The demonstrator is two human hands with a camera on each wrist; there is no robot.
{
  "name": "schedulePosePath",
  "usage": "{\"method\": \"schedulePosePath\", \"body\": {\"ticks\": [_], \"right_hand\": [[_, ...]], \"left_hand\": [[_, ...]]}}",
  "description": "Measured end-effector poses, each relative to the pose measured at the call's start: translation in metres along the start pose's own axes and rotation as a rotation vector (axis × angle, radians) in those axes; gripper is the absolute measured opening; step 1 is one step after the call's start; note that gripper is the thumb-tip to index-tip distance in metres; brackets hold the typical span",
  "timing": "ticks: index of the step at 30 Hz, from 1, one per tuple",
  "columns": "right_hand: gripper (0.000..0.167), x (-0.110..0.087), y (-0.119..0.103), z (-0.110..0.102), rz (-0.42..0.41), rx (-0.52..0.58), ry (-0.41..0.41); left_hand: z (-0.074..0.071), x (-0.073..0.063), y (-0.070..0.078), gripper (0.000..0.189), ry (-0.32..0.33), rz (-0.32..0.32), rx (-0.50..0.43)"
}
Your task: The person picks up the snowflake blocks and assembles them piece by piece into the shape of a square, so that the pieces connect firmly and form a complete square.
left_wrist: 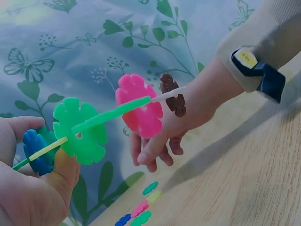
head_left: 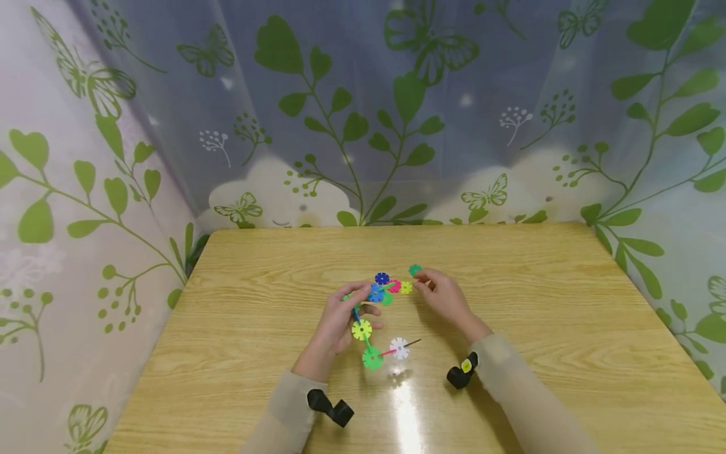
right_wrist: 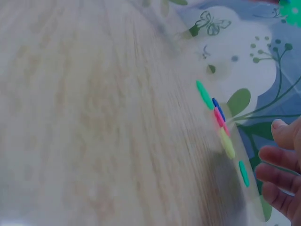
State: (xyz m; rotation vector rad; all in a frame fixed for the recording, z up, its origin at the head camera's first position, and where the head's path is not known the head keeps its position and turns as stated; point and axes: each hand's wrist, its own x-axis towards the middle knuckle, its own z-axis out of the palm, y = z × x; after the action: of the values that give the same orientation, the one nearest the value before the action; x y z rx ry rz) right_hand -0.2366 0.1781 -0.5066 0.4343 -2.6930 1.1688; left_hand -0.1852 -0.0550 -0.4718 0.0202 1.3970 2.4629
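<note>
My left hand (head_left: 334,323) pinches a chain of slotted, flower-shaped plastic discs between thumb and fingers. A blue disc (left_wrist: 40,153) sits at its grip. From there the chain runs through a yellow disc (head_left: 361,330), a green disc (left_wrist: 87,134), a pink disc (left_wrist: 136,106), a white disc (head_left: 399,349) and a brown disc (left_wrist: 173,96). Nothing is held in my right hand (head_left: 448,301); its loosely bent fingers (right_wrist: 277,176) hover near a teal-green disc (head_left: 415,269) lying on the table.
Several loose discs lie in a group on the wooden table (head_left: 539,296), among them a dark blue disc (head_left: 382,278), a pink disc (right_wrist: 219,117) and a yellow disc (right_wrist: 226,143). Behind the table's far edge hangs a leaf-patterned curtain (head_left: 351,151).
</note>
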Motion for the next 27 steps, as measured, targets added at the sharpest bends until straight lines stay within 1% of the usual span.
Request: {"method": "schedulePosePath", "body": {"ticks": [3, 6, 10, 13, 16, 18, 22, 24, 27], "right_hand": [[0.021, 0.006, 0.004, 0.000, 0.050, -0.042, -0.008], [0.025, 0.011, 0.008, 0.001, 0.116, -0.060, -0.010], [0.030, 0.017, 0.014, 0.005, 0.174, -0.079, -0.027], [0.034, 0.022, 0.017, 0.007, 0.184, -0.103, -0.047], [0.037, 0.028, 0.017, 0.008, 0.191, -0.144, -0.065], [0.041, 0.032, 0.017, 0.008, 0.192, -0.182, -0.089], [0.046, 0.038, 0.018, 0.009, 0.221, -0.250, -0.148], [0.046, 0.041, 0.019, 0.009, 0.229, -0.277, -0.169], [0.041, 0.043, 0.020, 0.010, 0.239, -0.299, -0.185]], "left_hand": [[0.001, 0.000, 0.000, 0.036, 0.004, -0.003, -0.002], [0.002, 0.000, 0.000, 0.039, -0.002, -0.007, 0.008], [0.001, 0.000, 0.000, 0.045, -0.012, -0.004, 0.034], [0.000, 0.000, 0.001, 0.048, -0.013, 0.001, 0.037], [0.001, 0.000, 0.001, 0.046, -0.014, 0.001, 0.029], [0.002, 0.000, 0.000, 0.043, -0.012, 0.003, 0.025], [0.003, 0.000, 0.000, 0.039, -0.010, 0.006, 0.026], [0.004, 0.000, -0.001, 0.040, -0.010, 0.003, 0.026], [0.004, 0.000, -0.001, 0.036, -0.013, 0.000, 0.025]]}}
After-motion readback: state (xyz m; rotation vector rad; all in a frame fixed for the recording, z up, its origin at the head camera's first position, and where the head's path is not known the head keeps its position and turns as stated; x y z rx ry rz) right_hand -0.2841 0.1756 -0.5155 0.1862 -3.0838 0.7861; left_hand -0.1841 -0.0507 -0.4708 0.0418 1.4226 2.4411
